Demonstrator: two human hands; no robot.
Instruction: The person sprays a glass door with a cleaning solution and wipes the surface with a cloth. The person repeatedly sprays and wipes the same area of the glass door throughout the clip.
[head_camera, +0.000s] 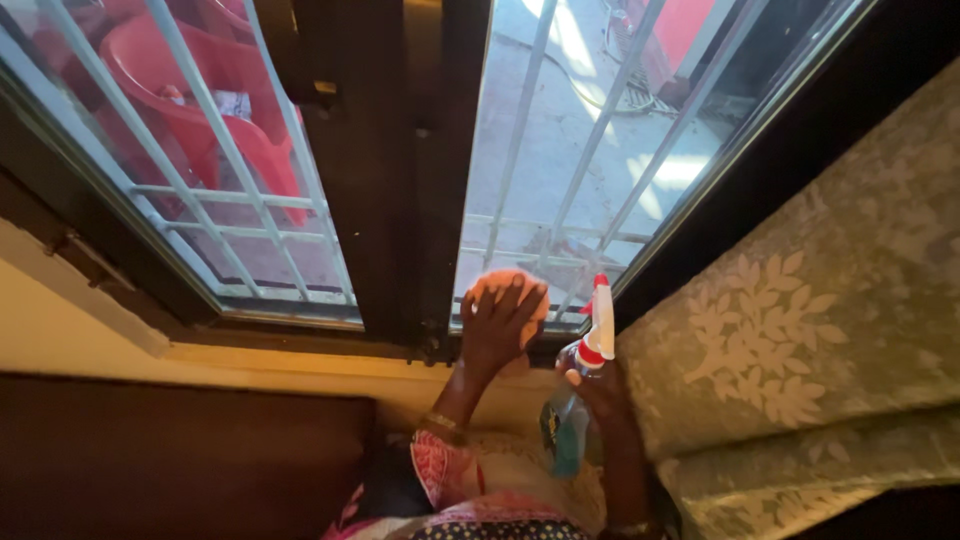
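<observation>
Pressing flat, your left hand (500, 325) spread its fingers over an orange cloth (505, 285) against the lower window pane (580, 150), while your right hand (600, 385) gripped a spray bottle (585, 375) upright just beside it, green curtain (800, 310) alongside.

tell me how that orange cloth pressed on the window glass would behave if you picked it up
The orange cloth probably goes limp: it lies flat under the left hand. It looks thin, so likely light. It seems unlikely to slip or roll.
</observation>
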